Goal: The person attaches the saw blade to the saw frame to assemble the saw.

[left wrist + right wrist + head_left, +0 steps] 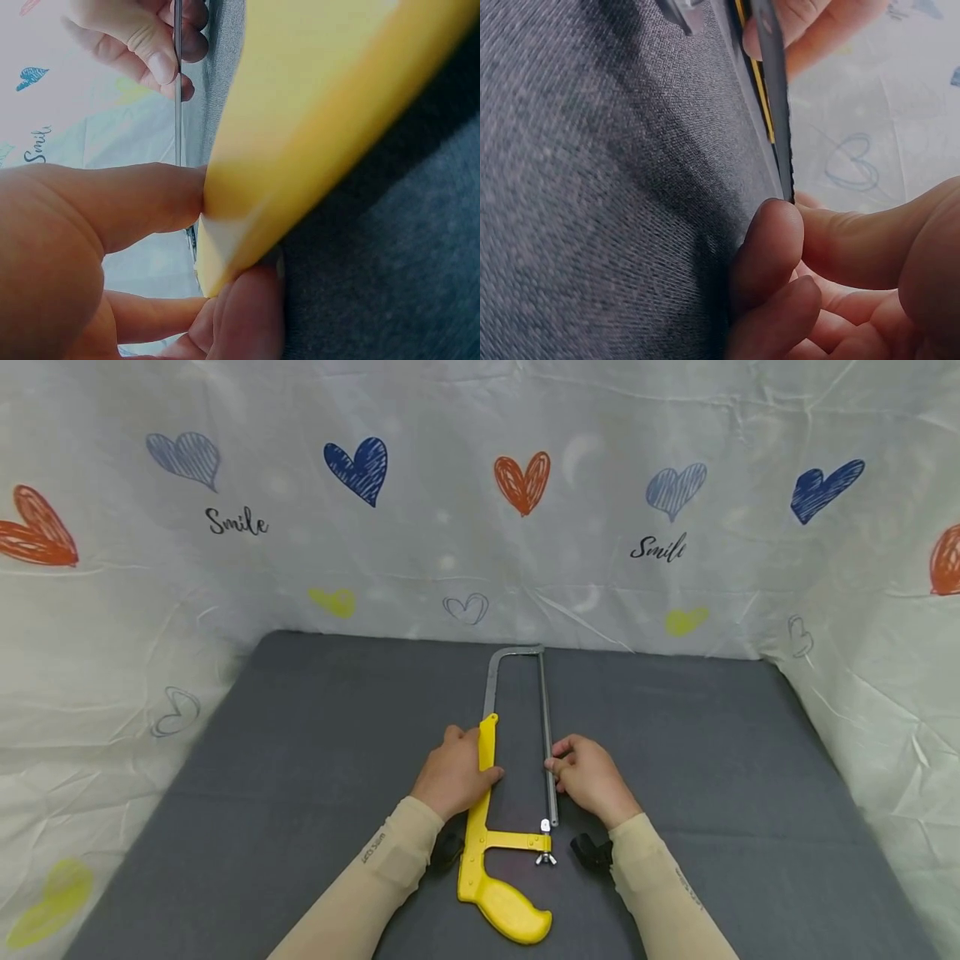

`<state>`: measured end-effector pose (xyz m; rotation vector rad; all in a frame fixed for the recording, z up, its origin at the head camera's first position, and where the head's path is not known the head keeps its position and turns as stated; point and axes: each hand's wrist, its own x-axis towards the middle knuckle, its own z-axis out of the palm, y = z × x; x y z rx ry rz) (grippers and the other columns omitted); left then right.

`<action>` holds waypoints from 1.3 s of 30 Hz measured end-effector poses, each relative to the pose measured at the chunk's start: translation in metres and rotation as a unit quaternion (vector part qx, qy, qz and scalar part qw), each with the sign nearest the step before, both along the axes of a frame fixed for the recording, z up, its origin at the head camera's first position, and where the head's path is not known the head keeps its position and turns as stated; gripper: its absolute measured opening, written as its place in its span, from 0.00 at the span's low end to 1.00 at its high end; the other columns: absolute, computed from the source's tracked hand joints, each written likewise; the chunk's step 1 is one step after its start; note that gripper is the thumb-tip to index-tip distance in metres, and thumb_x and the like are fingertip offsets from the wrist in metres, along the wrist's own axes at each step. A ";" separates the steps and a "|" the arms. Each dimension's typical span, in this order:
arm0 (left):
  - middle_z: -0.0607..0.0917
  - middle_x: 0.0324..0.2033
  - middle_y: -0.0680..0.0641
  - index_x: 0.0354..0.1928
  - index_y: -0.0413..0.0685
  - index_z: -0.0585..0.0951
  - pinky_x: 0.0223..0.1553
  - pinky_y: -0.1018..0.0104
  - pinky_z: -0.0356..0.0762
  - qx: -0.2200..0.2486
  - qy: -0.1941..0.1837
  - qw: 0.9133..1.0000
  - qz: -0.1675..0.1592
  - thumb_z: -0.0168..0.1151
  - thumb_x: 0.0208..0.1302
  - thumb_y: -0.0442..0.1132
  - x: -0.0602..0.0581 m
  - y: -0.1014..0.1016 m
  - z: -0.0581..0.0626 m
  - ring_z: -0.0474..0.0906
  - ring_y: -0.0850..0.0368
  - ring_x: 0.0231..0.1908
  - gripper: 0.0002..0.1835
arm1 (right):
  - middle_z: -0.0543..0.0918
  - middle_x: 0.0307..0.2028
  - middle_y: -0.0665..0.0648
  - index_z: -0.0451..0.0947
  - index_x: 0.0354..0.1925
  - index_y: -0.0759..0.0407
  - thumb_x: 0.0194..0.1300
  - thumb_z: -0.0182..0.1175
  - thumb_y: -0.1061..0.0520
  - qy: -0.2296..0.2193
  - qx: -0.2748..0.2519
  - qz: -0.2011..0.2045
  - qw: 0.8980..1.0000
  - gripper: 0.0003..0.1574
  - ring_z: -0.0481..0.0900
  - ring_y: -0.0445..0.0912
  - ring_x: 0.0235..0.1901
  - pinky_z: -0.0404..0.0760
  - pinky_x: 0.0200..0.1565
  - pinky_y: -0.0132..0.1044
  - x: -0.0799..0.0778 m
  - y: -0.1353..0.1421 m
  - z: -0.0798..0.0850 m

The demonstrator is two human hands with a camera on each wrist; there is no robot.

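A hacksaw with a yellow frame (510, 841) and handle lies over the grey cloth, its grey metal bow (492, 681) pointing away from me. My left hand (453, 774) grips the frame's long yellow bar, thumb on the inner side, as the left wrist view shows close up on the yellow bar (300, 112). Between thumb and fingers my right hand (596, 781) pinches the thin saw blade (545, 710). The blade's far end meets the bow's tip; its near end lies beside the silver blade holder (545, 827). Teeth show along the blade (778, 97) in the right wrist view.
A silver wing nut (546, 859) sits at the end of the yellow crosspiece. Grey cloth (337, 718) covers the table. Behind it hangs a white sheet (435, 543) printed with hearts. Black wrist devices (592, 852) are strapped under the sleeves.
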<state>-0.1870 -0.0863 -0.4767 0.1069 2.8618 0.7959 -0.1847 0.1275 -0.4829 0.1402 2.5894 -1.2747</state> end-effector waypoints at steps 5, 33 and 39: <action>0.77 0.62 0.32 0.78 0.36 0.71 0.45 0.52 0.89 -0.001 -0.005 1.000 0.001 0.75 0.70 0.48 0.000 0.000 0.002 0.84 0.45 0.39 0.42 | 0.86 0.31 0.57 0.80 0.52 0.61 0.79 0.63 0.56 -0.001 -0.001 -0.003 1.000 0.10 0.81 0.47 0.28 0.74 0.31 0.39 -0.001 -0.001 0.000; 0.77 0.61 0.33 0.79 0.37 0.71 0.46 0.53 0.89 -0.008 -0.009 1.000 0.001 0.74 0.70 0.49 -0.002 0.000 0.002 0.83 0.46 0.39 0.42 | 0.89 0.35 0.55 0.83 0.51 0.61 0.77 0.67 0.53 0.014 0.030 0.014 0.999 0.13 0.82 0.46 0.32 0.75 0.34 0.38 -0.002 -0.001 -0.001; 0.76 0.64 0.33 0.80 0.38 0.69 0.48 0.52 0.89 -0.014 -0.017 1.000 0.003 0.74 0.71 0.51 -0.003 0.000 0.002 0.84 0.45 0.41 0.43 | 0.89 0.34 0.55 0.83 0.51 0.60 0.76 0.67 0.53 0.017 0.035 0.014 0.999 0.12 0.81 0.46 0.31 0.74 0.34 0.38 -0.003 -0.002 -0.001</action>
